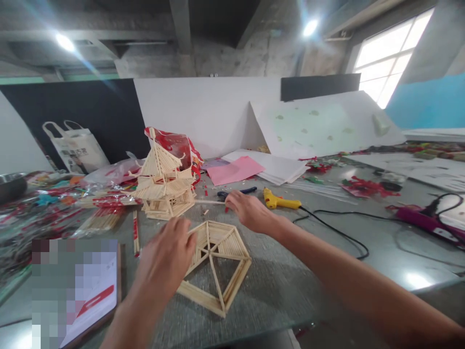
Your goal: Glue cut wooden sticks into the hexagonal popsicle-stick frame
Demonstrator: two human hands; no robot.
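A flat hexagonal frame of pale wooden sticks point(238, 281), with spokes meeting in the middle, lies on the table. Part of its upper side is filled with sticks side by side. Over its left corner is my left hand point(169, 254), thumb apart from the bent fingers and close to the frame's edge; its fingertips are partly hidden. Beyond the frame, my right hand point(249, 211) is closed in a pinch on one end of a thin pale stick point(209, 201), which points left. Behind my left hand stands a stick-built pagoda model point(165, 182) with tiered roofs.
A yellow glue gun point(281, 199) with a black cord lies right of my right hand, near dark-handled pliers point(249, 190). A tablet-like device point(98, 291) sits at the front left. Bagged sticks point(101, 218), pink paper point(236, 170) and a purple power strip point(428, 225) lie around.
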